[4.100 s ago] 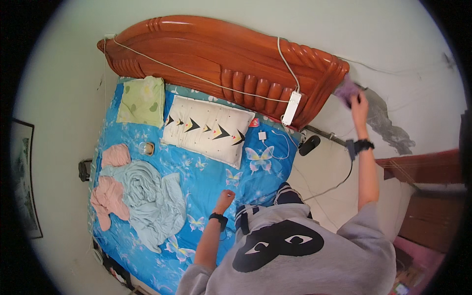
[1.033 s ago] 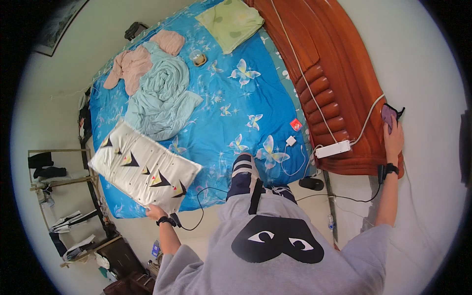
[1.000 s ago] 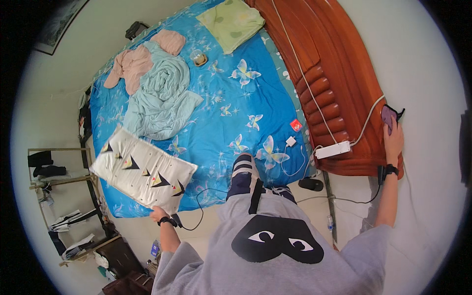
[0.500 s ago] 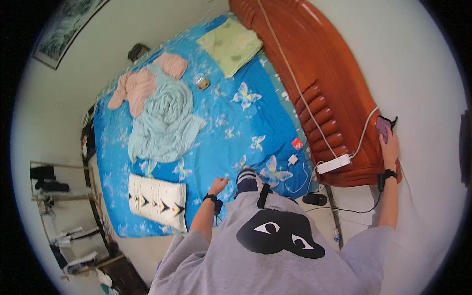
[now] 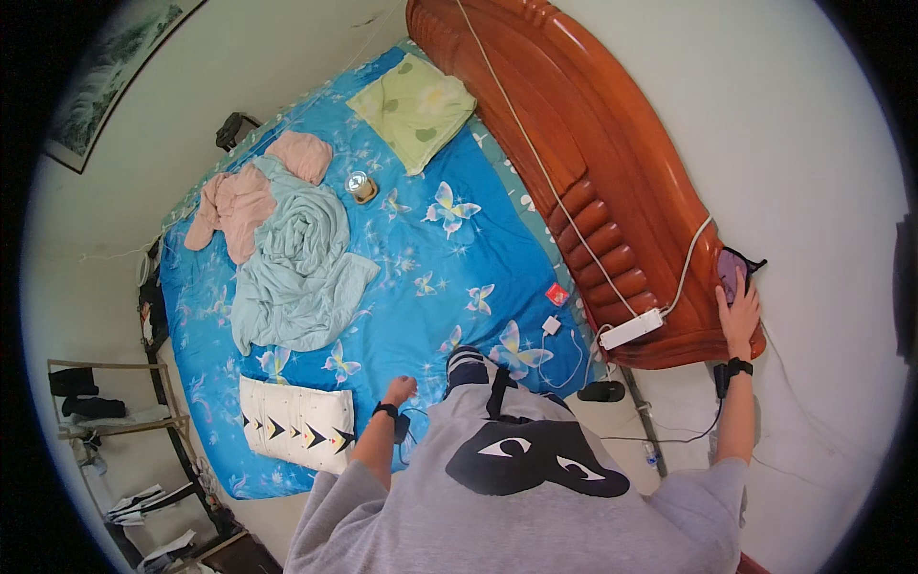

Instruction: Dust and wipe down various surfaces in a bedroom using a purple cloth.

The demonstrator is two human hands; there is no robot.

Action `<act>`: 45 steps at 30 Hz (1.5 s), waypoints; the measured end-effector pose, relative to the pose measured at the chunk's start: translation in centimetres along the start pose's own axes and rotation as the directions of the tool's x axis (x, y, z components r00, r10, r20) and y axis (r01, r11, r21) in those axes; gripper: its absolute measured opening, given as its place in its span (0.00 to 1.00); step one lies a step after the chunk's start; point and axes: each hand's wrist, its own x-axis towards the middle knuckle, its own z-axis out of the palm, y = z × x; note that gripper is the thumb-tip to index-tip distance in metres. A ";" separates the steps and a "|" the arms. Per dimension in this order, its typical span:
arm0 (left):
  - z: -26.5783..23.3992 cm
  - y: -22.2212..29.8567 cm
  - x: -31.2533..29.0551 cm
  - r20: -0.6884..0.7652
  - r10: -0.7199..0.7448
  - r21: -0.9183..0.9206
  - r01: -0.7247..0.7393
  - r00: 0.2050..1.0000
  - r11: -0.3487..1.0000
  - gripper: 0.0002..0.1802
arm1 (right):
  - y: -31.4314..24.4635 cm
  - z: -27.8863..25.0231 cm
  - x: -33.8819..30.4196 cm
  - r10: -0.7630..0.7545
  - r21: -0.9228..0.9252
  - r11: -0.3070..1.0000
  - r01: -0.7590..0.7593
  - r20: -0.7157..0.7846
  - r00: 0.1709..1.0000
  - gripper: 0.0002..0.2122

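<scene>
At the right end of the carved wooden headboard (image 5: 660, 239) lies a small purple cloth item with a black strap (image 5: 734, 268); its exact kind is unclear. My right hand (image 5: 738, 311) rests against it, fingers stretched out and spread at its lower edge. Over the near edge of the bed, my left hand (image 5: 400, 389) hangs with its fingers curled in and nothing visible in them. A white power strip (image 5: 631, 330) sits on the headboard, left of my right hand, with a white cord running from it.
The bed (image 5: 411, 316) has a blue butterfly sheet. On it are a pale blue blanket (image 5: 301, 263), pink cloth (image 5: 239, 201), a green pillow (image 5: 416, 110), a white patterned pillow (image 5: 296, 421), a clear container (image 5: 360, 187), a red packet (image 5: 557, 294) and a white charger (image 5: 551, 325).
My right hand has gone from gripping the purple item to spread fingers against it. The view has shifted, moving the bed left and down in the picture. My left hand stays curled.
</scene>
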 end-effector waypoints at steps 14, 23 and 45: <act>4.6 -1.4 -0.1 -0.018 0.181 0.055 -0.180 0.983 0.982 0.15 | 3.7 1.4 -4.6 -0.052 0.096 0.993 0.066 -0.134 0.990 0.22; 7.9 -4.3 -3.6 0.001 0.027 0.310 -0.026 1.000 0.950 0.26 | 4.6 3.0 -6.9 0.078 -0.119 0.982 -0.148 -0.456 0.886 0.20; 6.1 1.0 -2.7 0.162 0.156 0.119 -0.176 0.974 0.977 0.17 | 3.9 2.5 -8.3 0.585 0.420 0.793 -0.441 -0.325 0.743 0.21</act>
